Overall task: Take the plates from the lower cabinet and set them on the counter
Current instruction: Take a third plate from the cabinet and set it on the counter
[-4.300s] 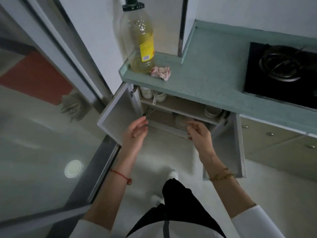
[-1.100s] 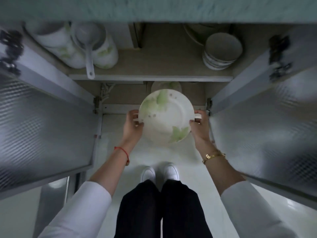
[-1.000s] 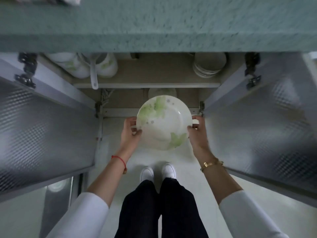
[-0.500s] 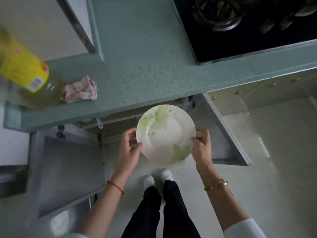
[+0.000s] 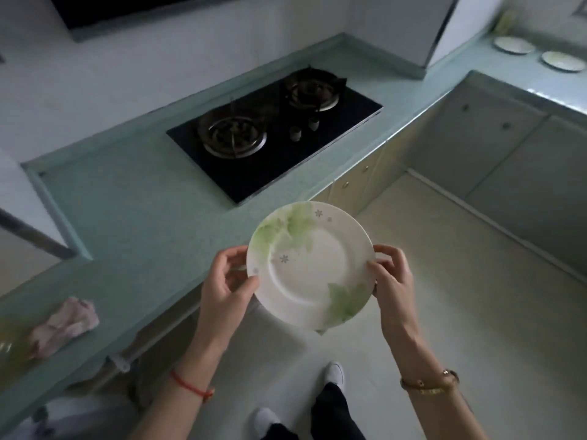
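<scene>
plate: white dinner plate (image 5: 309, 266) with green leaf prints and tiny flowers, up in the air between both hands, just in front of the counter edge, not set down yet
left hand: left hand (image 5: 224, 287) pinches the plate's left rim, thumb on top, fingers curled underneath
right hand: right hand (image 5: 392, 281) has the right rim, fingers curled round the edge
counter: pale green counter (image 5: 143, 217), L-shaped, runs off to the far right
hob: black two-burner gas hob (image 5: 276, 134) sunk into it, behind the plate
other plates: two more plates (image 5: 513, 45) (image 5: 563, 61) side by side on the far right stretch
cloth: crumpled pink cloth (image 5: 65, 325) on the counter, near left
wrists: red string bracelet (image 5: 190, 385) left, gold bangle (image 5: 428, 384) right
</scene>
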A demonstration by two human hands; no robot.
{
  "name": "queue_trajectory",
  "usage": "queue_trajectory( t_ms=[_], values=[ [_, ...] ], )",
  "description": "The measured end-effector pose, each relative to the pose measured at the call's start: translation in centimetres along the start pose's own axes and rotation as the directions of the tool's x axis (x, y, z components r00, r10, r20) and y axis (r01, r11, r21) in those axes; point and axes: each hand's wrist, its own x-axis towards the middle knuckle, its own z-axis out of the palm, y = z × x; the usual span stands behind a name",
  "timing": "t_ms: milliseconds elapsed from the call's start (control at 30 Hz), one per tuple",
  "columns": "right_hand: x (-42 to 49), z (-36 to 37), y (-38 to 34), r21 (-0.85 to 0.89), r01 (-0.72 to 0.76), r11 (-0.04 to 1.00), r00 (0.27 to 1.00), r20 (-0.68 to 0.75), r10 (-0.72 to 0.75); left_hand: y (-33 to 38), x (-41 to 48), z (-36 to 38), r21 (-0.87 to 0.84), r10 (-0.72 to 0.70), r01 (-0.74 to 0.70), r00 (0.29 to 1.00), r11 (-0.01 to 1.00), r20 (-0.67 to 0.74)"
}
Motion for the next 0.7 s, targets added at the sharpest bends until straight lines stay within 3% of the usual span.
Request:
queue_trajectory(
  t_ms=[333, 700],
  values=[
    [4.2, -14.6, -6.1, 0.109, 0.026, 0.994, 0.969, -0.247, 0.002, 6.4, 3.6, 16.7, -0.021, 0.017, -0.012, 0.955, 1.0, 0.295],
    [14.6, -31.8, -11.3, 0.13, 0.075, 0.989, 0.945, -0.325, -0.029, 10.2, 5.2, 38.6, -0.074, 0.028, -0.002, 0.936, 0.997, 0.351]
  ],
)
